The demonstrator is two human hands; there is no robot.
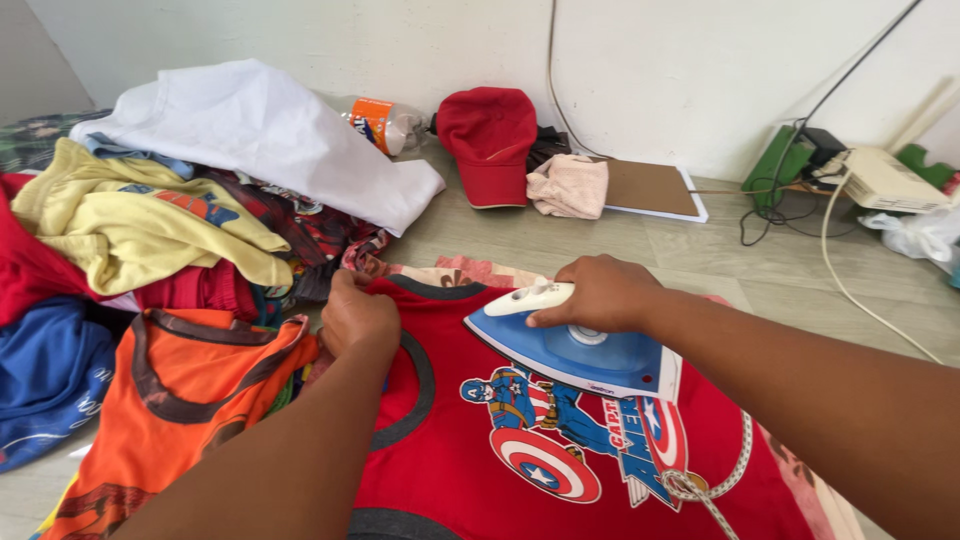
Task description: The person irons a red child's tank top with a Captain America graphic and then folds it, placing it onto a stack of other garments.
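Two hands work over a red sleeveless shirt (470, 440) spread flat on a patterned cloth on the floor, its printed cartoon figure facing up. Largest of what lies around is the heap of clothes (150, 230) at the left: a white garment (260, 130) on top, a yellow shirt (130, 220) under it, blue and dark red pieces lower down, and an orange sleeveless top (170, 400) touching the red shirt's left edge. That heap crowds the shirt's left side, while the pale floor (700, 260) to the right lies open up to the wall.

Against the wall sit a red cap (490, 140), a crumpled pink cloth (570, 186) just beside it, a flat brown board (652, 188), and a plastic bottle (385, 122) half hidden behind the white garment. Cables and a white box (885, 180) lie at the far right.

On the shirt's upper part rests a blue and white iron (575, 350); its braided cord (715, 485) trails across the print. The right hand (600, 292) is wrapped closed around the iron's handle. The left hand (358, 318) pinches the shirt's dark-trimmed armhole edge, fingers curled tight on the fabric.
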